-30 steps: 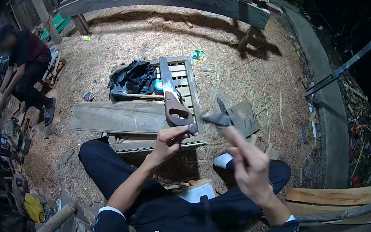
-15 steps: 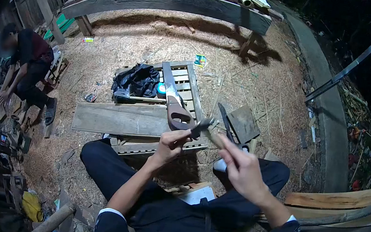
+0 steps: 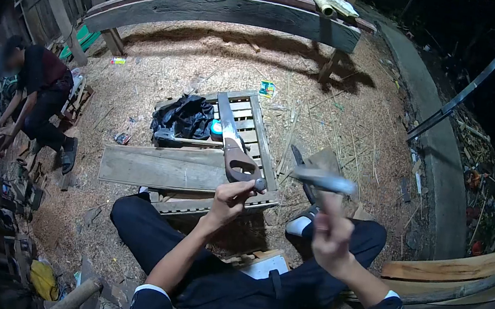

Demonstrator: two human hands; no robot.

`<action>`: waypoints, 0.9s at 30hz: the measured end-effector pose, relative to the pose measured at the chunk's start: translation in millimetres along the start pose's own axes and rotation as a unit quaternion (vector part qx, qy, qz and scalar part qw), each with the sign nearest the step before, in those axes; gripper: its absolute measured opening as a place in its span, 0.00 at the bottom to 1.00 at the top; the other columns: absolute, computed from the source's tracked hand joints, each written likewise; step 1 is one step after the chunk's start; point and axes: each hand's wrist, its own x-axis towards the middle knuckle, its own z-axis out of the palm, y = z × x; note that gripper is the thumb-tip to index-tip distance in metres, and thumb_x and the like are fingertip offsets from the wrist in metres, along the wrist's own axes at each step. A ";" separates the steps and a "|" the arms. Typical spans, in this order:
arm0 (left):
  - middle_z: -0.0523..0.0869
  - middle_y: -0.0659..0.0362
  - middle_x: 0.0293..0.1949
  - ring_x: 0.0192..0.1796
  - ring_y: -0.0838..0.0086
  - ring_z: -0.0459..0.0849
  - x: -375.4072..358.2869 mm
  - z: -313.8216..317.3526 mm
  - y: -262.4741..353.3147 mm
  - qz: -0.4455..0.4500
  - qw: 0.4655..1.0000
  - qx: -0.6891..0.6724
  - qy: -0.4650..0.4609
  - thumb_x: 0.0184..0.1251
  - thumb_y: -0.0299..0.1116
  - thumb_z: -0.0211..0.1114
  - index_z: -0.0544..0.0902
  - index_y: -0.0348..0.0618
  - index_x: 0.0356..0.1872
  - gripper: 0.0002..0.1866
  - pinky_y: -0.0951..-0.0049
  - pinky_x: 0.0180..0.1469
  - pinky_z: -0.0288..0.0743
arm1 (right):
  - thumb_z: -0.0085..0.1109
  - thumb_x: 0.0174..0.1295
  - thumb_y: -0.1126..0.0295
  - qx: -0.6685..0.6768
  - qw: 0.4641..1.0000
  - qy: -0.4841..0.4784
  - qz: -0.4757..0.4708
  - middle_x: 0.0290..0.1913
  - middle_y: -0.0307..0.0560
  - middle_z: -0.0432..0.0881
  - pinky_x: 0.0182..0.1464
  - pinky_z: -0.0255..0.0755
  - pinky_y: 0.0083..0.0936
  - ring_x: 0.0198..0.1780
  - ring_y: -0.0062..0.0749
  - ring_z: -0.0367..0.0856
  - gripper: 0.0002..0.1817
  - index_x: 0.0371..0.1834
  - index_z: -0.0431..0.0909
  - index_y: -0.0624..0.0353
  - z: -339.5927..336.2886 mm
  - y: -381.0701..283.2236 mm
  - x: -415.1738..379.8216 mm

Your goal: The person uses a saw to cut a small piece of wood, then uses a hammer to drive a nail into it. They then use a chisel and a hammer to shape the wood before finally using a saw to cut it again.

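Observation:
My left hand (image 3: 228,204) is closed, its thumb and fingers pinching a small dark round-ended piece (image 3: 260,185) just in front of the saw handle. I cannot make out what kind of piece it is. My right hand (image 3: 333,242) is wrapped round the handle of a hammer (image 3: 326,181). The hammer's metal head is smeared by motion, up and to the right of my left hand and apart from it. A handsaw (image 3: 234,134) with a brown handle lies on a slatted wooden crate (image 3: 258,128), with a wide plank (image 3: 162,167) beside it.
A black plastic bag (image 3: 181,118) and a round blue-lidded container (image 3: 216,129) rest on the crate. Beyond stands a long wooden bench (image 3: 228,13). At left a person (image 3: 45,92) bends over wood pieces. Curved boards (image 3: 456,266) lie at right; shavings cover the ground.
The hammer's head has swung from beside my left hand up and to the right. My right hand has tilted upright, while my left hand keeps its pinch. The person at left has shifted slightly.

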 end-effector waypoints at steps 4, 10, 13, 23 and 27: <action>0.94 0.47 0.46 0.45 0.66 0.95 0.9 0.9 -0.2 -0.011 1.000 0.018 -0.002 0.63 0.10 0.65 0.87 0.34 0.58 0.22 0.69 0.51 0.88 | 0.54 0.79 0.69 -0.016 0.998 -0.048 0.027 0.42 0.59 0.88 0.33 0.76 0.31 0.29 0.34 0.84 0.21 0.71 0.76 0.63 -20.7 -22.2 24.0; 0.94 0.48 0.46 0.47 0.65 0.94 0.5 -3.2 5.6 -0.027 0.999 0.038 -0.009 0.64 0.10 0.64 0.86 0.37 0.61 0.24 0.69 0.51 0.88 | 0.56 0.77 0.68 -0.029 0.987 -0.140 0.069 0.37 0.58 0.86 0.34 0.77 0.44 0.32 0.59 0.85 0.18 0.64 0.77 0.65 7.8 0.9 -5.3; 0.94 0.50 0.47 0.49 0.65 0.94 7.2 -2.8 -1.0 0.002 1.000 -0.012 -0.005 0.64 0.09 0.61 0.85 0.38 0.62 0.25 0.70 0.51 0.88 | 0.57 0.77 0.71 -0.015 0.997 -0.051 0.055 0.41 0.66 0.86 0.40 0.79 0.41 0.38 0.61 0.87 0.22 0.71 0.72 0.66 -13.7 -10.7 10.6; 0.92 0.45 0.44 0.43 0.60 0.93 0.3 2.9 -4.4 0.008 0.999 0.034 -0.007 0.61 0.10 0.67 0.86 0.35 0.60 0.24 0.67 0.46 0.85 | 0.57 0.78 0.69 0.363 0.901 0.237 0.031 0.31 0.43 0.79 0.29 0.66 0.13 0.27 0.21 0.74 0.12 0.57 0.77 0.66 -7.7 -29.2 18.2; 0.93 0.45 0.44 0.44 0.60 0.94 3.1 2.6 -3.4 0.011 0.999 0.049 0.005 0.60 0.10 0.67 0.86 0.35 0.58 0.23 0.67 0.46 0.85 | 0.54 0.79 0.67 -0.027 0.968 -0.226 0.110 0.51 0.68 0.87 0.34 0.82 0.35 0.43 0.55 0.92 0.24 0.74 0.70 0.64 4.5 -5.7 -0.4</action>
